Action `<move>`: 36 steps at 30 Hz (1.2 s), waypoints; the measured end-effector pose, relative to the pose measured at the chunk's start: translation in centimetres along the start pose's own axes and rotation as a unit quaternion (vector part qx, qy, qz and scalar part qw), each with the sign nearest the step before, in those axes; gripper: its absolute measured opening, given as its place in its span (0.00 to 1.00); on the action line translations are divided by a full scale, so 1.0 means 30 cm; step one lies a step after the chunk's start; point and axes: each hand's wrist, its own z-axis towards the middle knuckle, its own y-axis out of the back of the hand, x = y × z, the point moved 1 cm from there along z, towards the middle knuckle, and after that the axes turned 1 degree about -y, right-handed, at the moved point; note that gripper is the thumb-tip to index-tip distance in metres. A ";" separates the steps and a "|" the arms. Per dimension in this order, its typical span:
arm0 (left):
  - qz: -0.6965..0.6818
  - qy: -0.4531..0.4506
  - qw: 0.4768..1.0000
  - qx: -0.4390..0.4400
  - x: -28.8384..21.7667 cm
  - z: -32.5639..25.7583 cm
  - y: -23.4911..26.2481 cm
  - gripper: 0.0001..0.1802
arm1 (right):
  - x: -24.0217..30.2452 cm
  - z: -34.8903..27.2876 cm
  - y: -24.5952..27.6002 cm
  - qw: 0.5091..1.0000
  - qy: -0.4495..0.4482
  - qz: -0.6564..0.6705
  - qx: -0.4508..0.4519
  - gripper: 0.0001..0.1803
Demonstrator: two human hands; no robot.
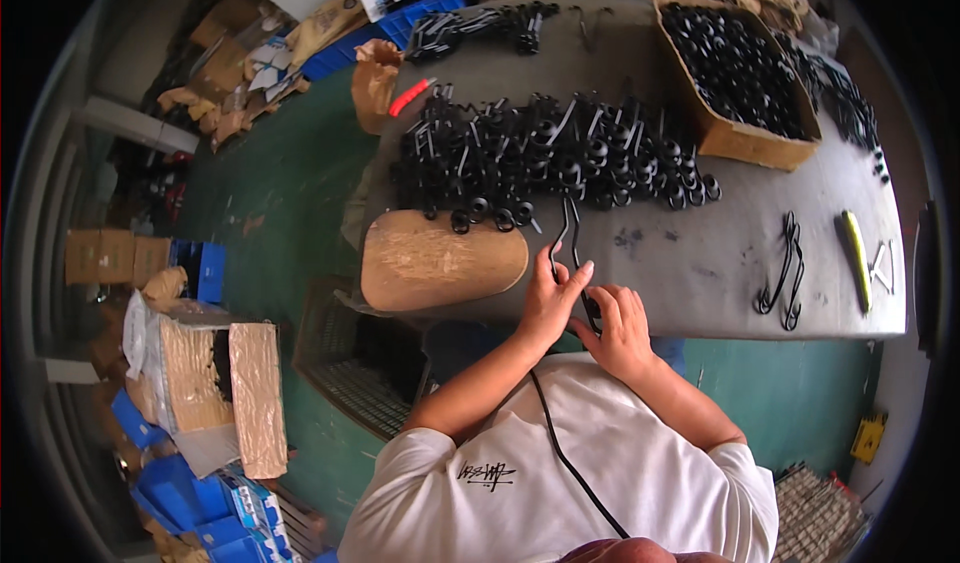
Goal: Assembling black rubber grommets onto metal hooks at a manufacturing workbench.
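Note:
At the near edge of the metal table, a pair of thin black bent rods (574,231) points away from me. My left hand (549,303) is closed around the rods, with thumb and forefinger pressed on them. Close beside it, my right hand (622,331) pinches the near end, where a dark piece shows between the fingers. Whether the two rods are one part or two, I cannot tell. Just beyond lies a wide heap of black metal parts with round ends (560,148). A rounded wooden board (440,263) rests on the table to the left of my hands.
A cardboard box (745,148) full of small black parts stands at the far right. Two black hooked rods (785,273), a yellow-green tool (857,263) and a red-handled tool (410,97) lie on the table (690,283). A plastic crate (350,373) sits below, left.

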 end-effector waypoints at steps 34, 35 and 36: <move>0.496 -0.105 0.853 -0.123 -0.036 0.828 0.624 0.37 | -0.644 -0.263 0.582 0.794 -0.436 -0.378 -0.192 0.24; 0.495 -0.125 0.849 -0.136 -0.035 0.809 0.602 0.35 | -0.662 -0.264 0.602 0.778 -0.460 -0.390 -0.176 0.24; 0.492 -0.144 0.845 -0.150 -0.044 0.785 0.577 0.34 | -0.689 -0.277 0.620 0.772 -0.463 -0.396 -0.180 0.24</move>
